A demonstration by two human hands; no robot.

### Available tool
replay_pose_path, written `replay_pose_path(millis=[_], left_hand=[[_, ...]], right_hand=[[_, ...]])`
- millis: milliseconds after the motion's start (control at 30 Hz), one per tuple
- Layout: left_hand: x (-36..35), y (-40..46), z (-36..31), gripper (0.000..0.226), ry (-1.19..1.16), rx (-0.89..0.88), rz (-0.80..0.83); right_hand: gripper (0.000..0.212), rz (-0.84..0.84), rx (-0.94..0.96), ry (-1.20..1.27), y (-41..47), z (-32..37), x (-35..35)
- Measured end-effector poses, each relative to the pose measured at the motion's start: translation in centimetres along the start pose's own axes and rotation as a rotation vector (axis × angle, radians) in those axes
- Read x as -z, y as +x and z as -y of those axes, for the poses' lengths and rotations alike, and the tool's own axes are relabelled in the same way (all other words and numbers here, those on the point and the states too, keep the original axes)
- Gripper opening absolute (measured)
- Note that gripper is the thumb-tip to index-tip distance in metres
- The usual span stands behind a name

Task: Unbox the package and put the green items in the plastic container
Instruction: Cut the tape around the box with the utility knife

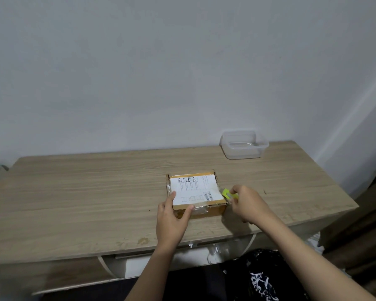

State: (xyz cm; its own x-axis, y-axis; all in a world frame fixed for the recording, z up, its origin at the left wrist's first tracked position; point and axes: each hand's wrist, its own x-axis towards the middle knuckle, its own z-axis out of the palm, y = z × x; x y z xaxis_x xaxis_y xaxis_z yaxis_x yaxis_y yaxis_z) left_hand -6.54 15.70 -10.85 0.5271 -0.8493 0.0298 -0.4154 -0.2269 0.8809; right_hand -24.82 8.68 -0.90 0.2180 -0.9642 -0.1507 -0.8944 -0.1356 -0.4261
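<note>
A small cardboard package (195, 192) with a white shipping label lies closed and taped on the wooden desk (85, 198). My left hand (172, 220) presses on its near left corner, thumb on the front edge. My right hand (248, 203) is closed around a small yellow-green cutter (227, 194), whose tip touches the package's right edge. A clear plastic container (244, 145) stands with nothing visible in it at the desk's far right, by the wall.
The desk backs onto a pale wall. Its near edge runs just below my wrists, with a drawer front (182, 259) under it. A dark wooden piece of furniture (360, 227) stands to the right of the desk.
</note>
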Motion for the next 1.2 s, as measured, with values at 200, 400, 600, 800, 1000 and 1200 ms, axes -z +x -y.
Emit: replay_pose_path(millis=[200,400,600,800,1000,1200], left_hand=[[0.3,0.0,0.1,0.068,-0.024,0.005,0.008],[0.4,0.2,0.4,0.065,-0.019,-0.016,0.013],[0.3,0.4,0.7,0.067,-0.028,-0.022,0.010],[0.2,0.5,0.9,0.068,-0.021,-0.024,0.009],[0.1,0.5,0.7,0.070,0.014,-0.019,0.003],[0.0,0.2,0.6,0.069,0.073,-0.024,-0.010]], right_hand=[[0.020,0.056,-0.018,-0.011,0.4,0.1,1.7],[0.028,-0.096,0.021,0.039,1.6,0.5,1.1],[0.030,-0.093,0.020,0.047,2.5,0.6,-0.1],[0.027,-0.066,0.036,0.053,2.0,-0.1,-0.7],[0.027,0.026,0.014,-0.004,2.4,0.2,0.3],[0.022,0.166,-0.023,0.009,3.2,0.1,2.3]])
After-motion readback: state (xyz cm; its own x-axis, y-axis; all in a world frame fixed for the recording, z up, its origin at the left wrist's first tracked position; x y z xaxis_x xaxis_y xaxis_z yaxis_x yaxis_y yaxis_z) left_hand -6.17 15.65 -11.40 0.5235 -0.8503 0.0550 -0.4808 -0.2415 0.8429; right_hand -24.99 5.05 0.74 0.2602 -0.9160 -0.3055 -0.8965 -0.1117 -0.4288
